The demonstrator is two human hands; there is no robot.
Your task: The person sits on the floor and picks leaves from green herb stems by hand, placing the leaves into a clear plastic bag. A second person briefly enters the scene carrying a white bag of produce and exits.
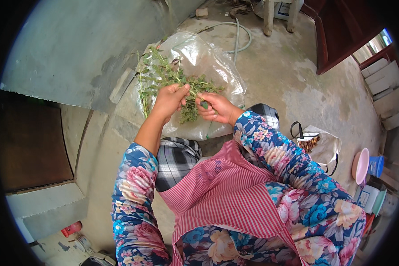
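Observation:
Leafy green plant stems point(168, 71) lie in a loose heap on a clear plastic sheet or bag point(216, 63) spread on the floor before me. Over the heap, my left hand point(173, 99) pinches a stem between thumb and fingers. My right hand point(216, 107) is curled around the same bunch just to the right, with a dark green leaf point(204, 104) showing at its fingers. The two hands are close together but apart. Small leafy sprigs point(189, 113) hang below and between them. Which stems each hand grips is partly hidden by the fingers.
A whitish bag point(322, 146) with brown nut-like pieces point(309, 144) stands to the right. Beyond it are a pink basin point(360, 166) and a blue container point(375, 166). A hose point(249, 41) curls behind the plastic, near wooden legs point(269, 18). At left, a grey block point(122, 85) adjoins the wall.

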